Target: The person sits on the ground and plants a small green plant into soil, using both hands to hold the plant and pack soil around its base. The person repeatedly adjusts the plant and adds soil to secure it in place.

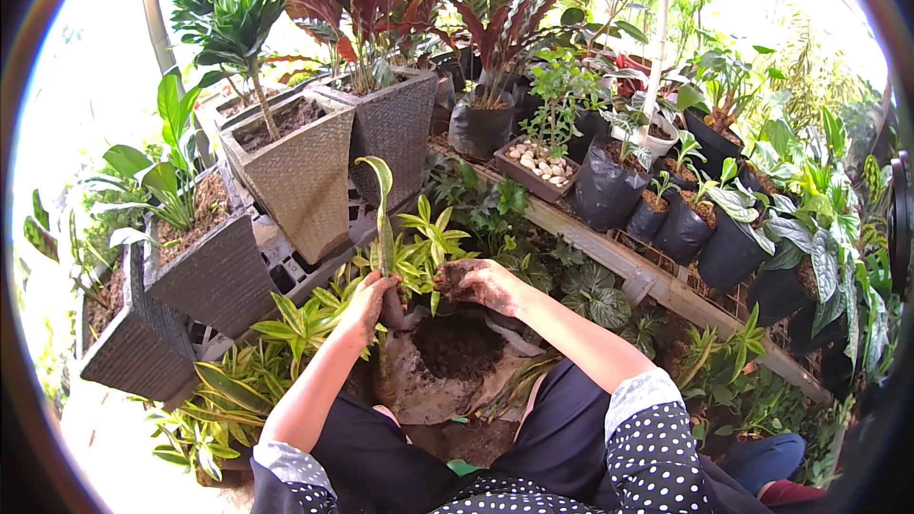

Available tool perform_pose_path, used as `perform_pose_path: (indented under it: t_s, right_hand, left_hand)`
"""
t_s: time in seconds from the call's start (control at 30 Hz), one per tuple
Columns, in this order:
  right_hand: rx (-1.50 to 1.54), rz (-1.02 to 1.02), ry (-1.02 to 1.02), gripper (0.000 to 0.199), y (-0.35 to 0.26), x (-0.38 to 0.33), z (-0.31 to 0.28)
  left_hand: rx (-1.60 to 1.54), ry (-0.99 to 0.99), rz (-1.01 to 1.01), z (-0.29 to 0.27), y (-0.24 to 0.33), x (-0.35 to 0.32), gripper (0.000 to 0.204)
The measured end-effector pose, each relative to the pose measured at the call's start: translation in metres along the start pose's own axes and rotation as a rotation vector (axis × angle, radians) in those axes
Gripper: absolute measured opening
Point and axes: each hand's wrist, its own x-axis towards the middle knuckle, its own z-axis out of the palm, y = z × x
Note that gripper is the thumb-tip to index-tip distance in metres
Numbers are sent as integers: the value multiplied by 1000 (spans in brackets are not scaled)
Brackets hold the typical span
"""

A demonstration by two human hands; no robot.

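My left hand [369,303] is closed round the base of a snake plant [384,228], whose upright leaf has yellow edges and a curled tip. To its right is my right hand [476,284], smeared with dark soil, its fingers curled inward. Whatever those fingers hold, if anything, cannot be made out. Below both hands, between my knees, lies an open, dirt-stained sack [414,400] with dark soil [457,347] in it. The lower end of the snake plant is partly hidden by my left hand.
Tall grey planters [290,186] stand at the left, amid yellow-edged plants [224,400]. A ledge [666,290] slants across the right, bearing black plant bags [609,186] and a tray of white pebbles [540,164]. Leafy plants [595,290] grow below it.
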Motion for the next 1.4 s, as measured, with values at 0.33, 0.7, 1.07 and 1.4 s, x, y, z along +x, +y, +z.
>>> perform_pose_path:
  t_s: [0.33,0.7,1.07,1.4]
  right_hand:
    - [-151,-107,129,34,5,-2,6]
    - [-24,5,35,27,12,1,1]
    - [-344,-82,264,25,14,-2,15]
    - [-50,-84,161,30,16,-2,7]
  left_hand:
    - [-13,-22,-8,-4,-3,1,9]
    - [19,2,-15,-1,0,-2,12]
    - [7,-24,-3,-1,-2,-1,11]
    - [12,-28,-12,3,-3,0,10]
